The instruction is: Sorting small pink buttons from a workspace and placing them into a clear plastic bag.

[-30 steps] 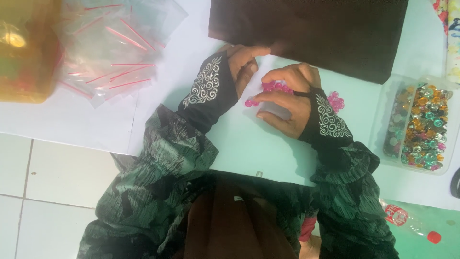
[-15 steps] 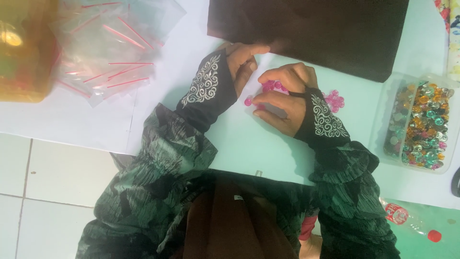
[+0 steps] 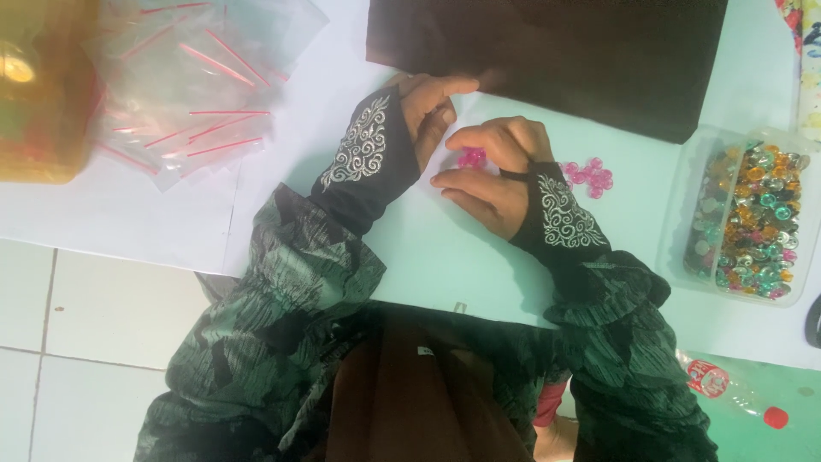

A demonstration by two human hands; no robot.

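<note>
Yellow plastic, a translucent tub (image 3: 38,94), sits at the far left corner of the white table (image 3: 120,214), with clear zip bags (image 3: 197,77) red-striped beside it. Near the table's middle, the left hand (image 3: 428,111) lies with fingers loosely curled, fingertips touching the near edge of a dark brown cloth (image 3: 556,51) and gripping nothing visible. Just beside it, the right hand (image 3: 487,171) curls over a cluster of pink beads (image 3: 470,157), which shows between thumb and bent forefinger; whether the fingers pinch the cluster cannot be told. More loose pink beads (image 3: 590,175) lie behind that wrist. Toward the right edge stands a clear tray of mixed beads (image 3: 748,218).
</note>
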